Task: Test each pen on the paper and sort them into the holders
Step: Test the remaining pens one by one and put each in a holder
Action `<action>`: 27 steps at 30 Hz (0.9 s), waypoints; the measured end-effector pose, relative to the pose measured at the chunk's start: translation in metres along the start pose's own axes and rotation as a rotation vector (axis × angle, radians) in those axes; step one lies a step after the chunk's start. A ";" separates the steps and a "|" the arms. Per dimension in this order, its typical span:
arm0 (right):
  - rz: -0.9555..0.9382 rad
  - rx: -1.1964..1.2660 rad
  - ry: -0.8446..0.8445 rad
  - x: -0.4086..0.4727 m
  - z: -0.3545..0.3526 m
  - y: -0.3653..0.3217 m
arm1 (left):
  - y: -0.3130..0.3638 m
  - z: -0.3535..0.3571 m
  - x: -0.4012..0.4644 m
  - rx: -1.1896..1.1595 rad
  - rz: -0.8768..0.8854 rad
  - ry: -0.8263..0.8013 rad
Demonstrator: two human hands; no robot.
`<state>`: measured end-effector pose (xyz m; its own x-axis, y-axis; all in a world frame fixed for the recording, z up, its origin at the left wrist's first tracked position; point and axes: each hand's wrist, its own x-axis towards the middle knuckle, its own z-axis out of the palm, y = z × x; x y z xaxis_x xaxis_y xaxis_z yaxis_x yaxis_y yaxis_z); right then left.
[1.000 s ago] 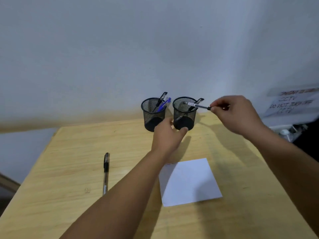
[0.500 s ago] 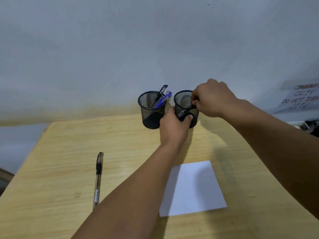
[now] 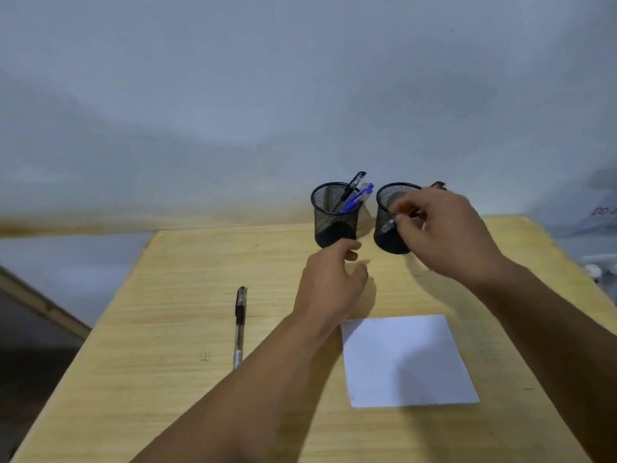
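Fingers [image 3: 405, 208] of my right hand [image 3: 447, 235] are loosely curled and a little apart in front of the right black wire-mesh pen holder [image 3: 389, 228]; motion blur keeps me from telling whether they pinch anything. My left hand [image 3: 329, 285] hangs relaxed, fingers slack and holding nothing, its fingertips just short of the base of the left black wire-mesh pen holder [image 3: 334, 213].

Both holders stand near the far edge of the light wooden desk [image 3: 173, 312], close to the pale wall [image 3: 233, 95], with a narrow gap between them. Open desk stretches left of my forearm, where a clear-barrelled pen with a black cap [image 3: 239, 325] lies alone, well apart from everything. The white square sheet of paper [image 3: 407, 359] lies near me, between my forearms.

Half a second ago my left hand gripped the right holder's base and my right fist sat over its rim; now the left hand has let go and drawn back leftward, and the right has lifted off.

A black pen [image 3: 352, 188] and a blue pen [image 3: 359, 197] lean in the left holder. My right forearm reaches in from the right, wrist bent down.
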<state>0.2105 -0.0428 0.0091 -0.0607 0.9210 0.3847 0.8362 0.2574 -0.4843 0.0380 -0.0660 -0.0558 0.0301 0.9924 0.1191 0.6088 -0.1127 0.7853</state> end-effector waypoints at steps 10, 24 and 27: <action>0.059 0.151 -0.433 -0.079 0.101 -0.103 | -0.095 -0.113 -0.034 0.523 0.012 -0.070; 0.070 0.114 -0.491 -0.106 0.128 -0.150 | -0.136 -0.150 -0.055 0.597 0.227 -0.122; 0.032 0.150 -0.487 -0.109 0.108 -0.132 | -0.129 -0.151 -0.070 0.549 0.303 -0.089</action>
<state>0.0474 -0.1453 -0.0537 -0.3134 0.9492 -0.0261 0.7562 0.2329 -0.6114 -0.1623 -0.1287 -0.0733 0.3166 0.9232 0.2180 0.8802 -0.3716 0.2953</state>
